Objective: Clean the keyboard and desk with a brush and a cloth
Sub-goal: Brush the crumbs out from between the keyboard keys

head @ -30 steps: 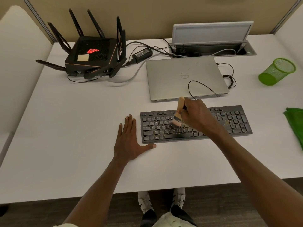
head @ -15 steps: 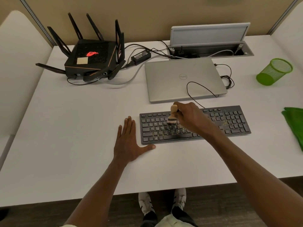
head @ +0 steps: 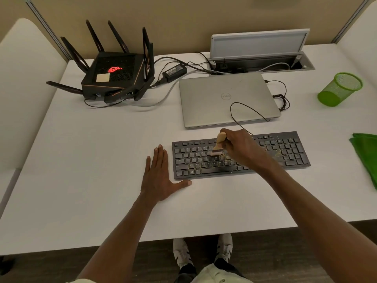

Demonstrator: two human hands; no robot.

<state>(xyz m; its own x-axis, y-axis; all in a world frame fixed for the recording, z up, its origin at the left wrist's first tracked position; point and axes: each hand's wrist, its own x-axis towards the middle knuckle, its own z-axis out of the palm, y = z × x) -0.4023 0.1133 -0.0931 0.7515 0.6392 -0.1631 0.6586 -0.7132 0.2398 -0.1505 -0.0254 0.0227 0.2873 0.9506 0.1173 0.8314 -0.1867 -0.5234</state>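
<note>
We see the right hand (head: 240,149) with its grip clamped round the wooden handle of a small brush (head: 218,145), the handle's top poking out above the curled fingers and the bristles hanging below and to the left of the grip, pressed on the middle letter keys of the black keyboard (head: 240,155). The left hand (head: 158,175) lies flat on the white desk (head: 91,160) with fingers straight and holding nothing, its thumb stretched along the keyboard's near left corner. The keyboard lies just in front of a closed silver laptop (head: 228,99), yellowish crumbs scattered on its keys, and a folded green cloth (head: 366,154) lies well apart at the desk's right edge.
</note>
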